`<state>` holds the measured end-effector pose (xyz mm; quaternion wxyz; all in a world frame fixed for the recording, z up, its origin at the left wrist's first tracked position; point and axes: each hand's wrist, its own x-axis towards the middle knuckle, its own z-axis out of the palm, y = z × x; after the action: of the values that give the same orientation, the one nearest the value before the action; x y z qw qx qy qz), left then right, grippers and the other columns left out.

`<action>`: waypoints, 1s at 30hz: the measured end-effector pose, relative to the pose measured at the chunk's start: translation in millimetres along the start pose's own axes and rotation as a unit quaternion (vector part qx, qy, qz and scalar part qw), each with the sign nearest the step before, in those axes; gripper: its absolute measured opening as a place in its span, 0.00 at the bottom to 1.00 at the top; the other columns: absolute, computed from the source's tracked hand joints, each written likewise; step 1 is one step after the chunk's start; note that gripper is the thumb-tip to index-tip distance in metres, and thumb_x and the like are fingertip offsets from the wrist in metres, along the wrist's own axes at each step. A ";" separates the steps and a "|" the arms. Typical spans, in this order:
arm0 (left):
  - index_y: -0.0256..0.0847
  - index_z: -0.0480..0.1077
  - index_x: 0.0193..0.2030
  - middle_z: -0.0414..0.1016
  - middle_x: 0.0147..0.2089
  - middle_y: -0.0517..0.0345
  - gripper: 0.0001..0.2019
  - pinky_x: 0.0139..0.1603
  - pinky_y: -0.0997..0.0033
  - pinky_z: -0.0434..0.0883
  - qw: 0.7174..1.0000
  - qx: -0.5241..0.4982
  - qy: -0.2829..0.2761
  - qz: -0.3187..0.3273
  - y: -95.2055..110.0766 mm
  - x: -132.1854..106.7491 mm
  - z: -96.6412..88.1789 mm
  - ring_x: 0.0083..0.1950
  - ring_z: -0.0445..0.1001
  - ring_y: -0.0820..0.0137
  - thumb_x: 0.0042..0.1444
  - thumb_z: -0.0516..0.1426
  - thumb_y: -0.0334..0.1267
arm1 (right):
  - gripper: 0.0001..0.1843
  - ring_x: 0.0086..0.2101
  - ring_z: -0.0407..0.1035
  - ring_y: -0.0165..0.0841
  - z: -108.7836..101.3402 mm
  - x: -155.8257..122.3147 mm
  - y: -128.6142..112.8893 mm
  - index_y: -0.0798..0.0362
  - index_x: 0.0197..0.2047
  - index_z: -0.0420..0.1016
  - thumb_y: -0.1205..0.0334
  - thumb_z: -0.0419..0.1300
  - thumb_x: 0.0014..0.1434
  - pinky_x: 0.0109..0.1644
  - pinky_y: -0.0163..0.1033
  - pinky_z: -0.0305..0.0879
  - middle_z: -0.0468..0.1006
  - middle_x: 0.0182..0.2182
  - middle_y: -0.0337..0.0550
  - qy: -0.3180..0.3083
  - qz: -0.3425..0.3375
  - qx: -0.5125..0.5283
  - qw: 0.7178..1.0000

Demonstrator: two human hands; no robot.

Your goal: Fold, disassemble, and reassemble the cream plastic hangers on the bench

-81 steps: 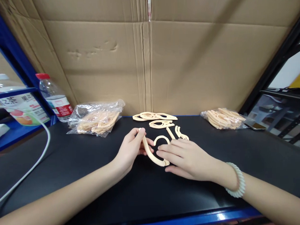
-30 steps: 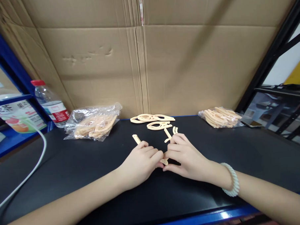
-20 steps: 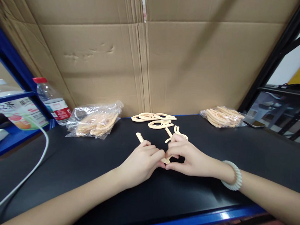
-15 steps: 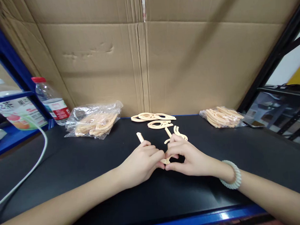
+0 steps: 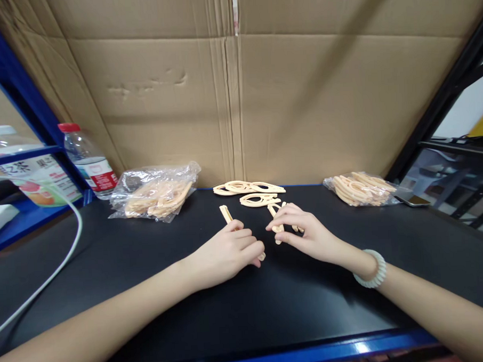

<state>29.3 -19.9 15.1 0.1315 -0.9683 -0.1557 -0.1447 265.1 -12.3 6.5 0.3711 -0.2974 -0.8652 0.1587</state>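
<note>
My left hand (image 5: 229, 256) is closed around a pale beige strip (image 5: 226, 213). One end sticks up past the index finger, and another bit shows beneath the curled fingers. To its right, my right hand (image 5: 302, 231) pinches a small pale beige piece (image 5: 278, 229) between thumb and fingertips, low over the table. Other curved beige pieces (image 5: 297, 229) lie partly hidden under that hand. Just behind it rests a leaf-shaped beige piece (image 5: 258, 200). Farther back, along the cardboard, is a longer looped beige piece (image 5: 247, 187).
A clear bag of beige pieces (image 5: 158, 195) lies back left, and another bag (image 5: 360, 188) back right beside a phone (image 5: 413, 200). A red-capped bottle (image 5: 91, 163) stands at left. A white cable (image 5: 74, 244) crosses the black table (image 5: 247, 319). Cardboard (image 5: 161, 99) walls the back.
The hands have come apart. My right hand has moved away from the left, back and slightly right, onto the loose pieces. My left hand keeps its strip in nearly the same place.
</note>
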 end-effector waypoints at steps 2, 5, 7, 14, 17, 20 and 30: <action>0.38 0.66 0.41 0.74 0.32 0.57 0.10 0.43 0.66 0.60 1.000 -0.014 -0.008 -0.022 -3.2 -1.1 3.8 0.34 0.68 0.69 0.69 0.46 0.34 | 0.08 0.44 0.66 0.37 1.6 -0.1 3.0 0.52 0.44 0.76 0.63 0.58 0.64 0.51 0.46 0.62 0.77 0.38 0.46 0.019 -0.011 -0.041 0.999; 0.37 0.66 0.42 0.75 0.38 0.54 0.08 0.48 0.64 0.62 0.998 -0.040 -0.004 -0.042 -6.4 -1.6 7.0 0.38 0.69 0.68 0.68 0.47 0.32 | 0.08 0.46 0.66 0.39 7.1 -0.2 6.8 0.52 0.44 0.75 0.66 0.56 0.64 0.53 0.48 0.62 0.76 0.40 0.47 0.007 -0.022 -0.092 0.995; 0.38 0.66 0.42 0.74 0.39 0.55 0.07 0.54 0.61 0.61 0.997 -0.063 0.002 -0.047 -7.8 -1.3 8.1 0.42 0.69 0.66 0.67 0.47 0.30 | 0.08 0.46 0.66 0.39 11.3 0.3 8.3 0.51 0.44 0.75 0.65 0.56 0.64 0.54 0.49 0.62 0.76 0.40 0.46 -0.013 -0.019 -0.109 0.994; 0.40 0.67 0.41 0.72 0.44 0.52 0.07 0.51 0.65 0.67 0.986 -0.141 -0.005 -0.085 -12.3 -2.4 15.7 0.46 0.68 0.65 0.67 0.49 0.32 | 0.07 0.47 0.65 0.38 22.9 6.6 5.9 0.51 0.41 0.75 0.65 0.55 0.65 0.53 0.47 0.62 0.76 0.40 0.45 -0.061 -0.025 -0.157 0.985; 0.40 0.68 0.42 0.71 0.44 0.52 0.07 0.52 0.65 0.68 0.982 -0.156 0.009 -0.108 -12.7 -3.2 18.2 0.48 0.67 0.65 0.66 0.49 0.32 | 0.06 0.47 0.65 0.37 23.4 7.1 5.0 0.52 0.42 0.75 0.64 0.56 0.65 0.53 0.46 0.62 0.76 0.40 0.45 -0.071 -0.029 -0.167 0.983; 0.40 0.69 0.43 0.71 0.45 0.51 0.07 0.53 0.63 0.68 0.982 -0.137 0.023 -0.131 -12.4 -3.3 18.7 0.50 0.67 0.64 0.66 0.50 0.32 | 0.09 0.47 0.65 0.37 16.6 4.6 5.1 0.52 0.47 0.74 0.62 0.57 0.64 0.52 0.45 0.63 0.75 0.43 0.45 -0.068 -0.023 -0.172 0.982; 0.40 0.70 0.43 0.74 0.42 0.53 0.08 0.48 0.64 0.72 0.979 -0.101 0.022 -0.174 -15.3 -5.9 17.3 0.46 0.69 0.64 0.65 0.49 0.33 | 0.06 0.40 0.67 0.36 -7.4 1.0 8.1 0.52 0.40 0.78 0.61 0.64 0.59 0.46 0.43 0.63 0.76 0.34 0.43 -0.075 0.009 -0.175 0.982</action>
<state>22.9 -2.3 0.4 0.0092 -0.9312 -0.3035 -0.2015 273.2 -5.0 8.1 0.2464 -0.3528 -0.9022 0.0301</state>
